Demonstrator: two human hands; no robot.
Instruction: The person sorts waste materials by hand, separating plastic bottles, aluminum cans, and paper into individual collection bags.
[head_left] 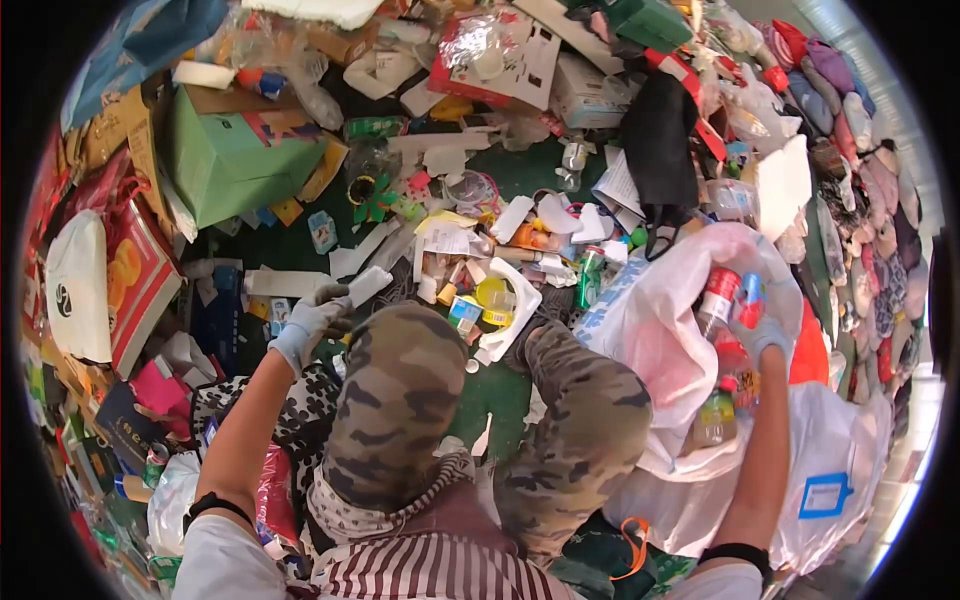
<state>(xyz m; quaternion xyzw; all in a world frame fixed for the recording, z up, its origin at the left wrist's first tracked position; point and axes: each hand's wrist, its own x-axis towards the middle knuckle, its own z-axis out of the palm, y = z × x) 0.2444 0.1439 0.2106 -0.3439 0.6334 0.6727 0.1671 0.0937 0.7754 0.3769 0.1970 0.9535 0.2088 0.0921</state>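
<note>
My left hand (312,325), in a pale glove, is at the left by my knee, its fingers bent at the near end of a white foam piece (371,287). Another white foam strip (285,284) lies just behind that hand. On the right, my gloved right hand (763,338) reaches into the mouth of a big white plastic bag (660,385). Its fingers close around the lower part of a blue-and-red bottle (751,292). Beside it in the bag are a bottle with a red label (717,300) and a clear bottle with yellowish contents (714,420).
Between my knees and beyond lie a yellow-lidded container (495,300), an angled white foam piece (515,310) and a green can (590,278). A green box (240,155) stands at the back left. Heaped clothes (870,220) rise on the right.
</note>
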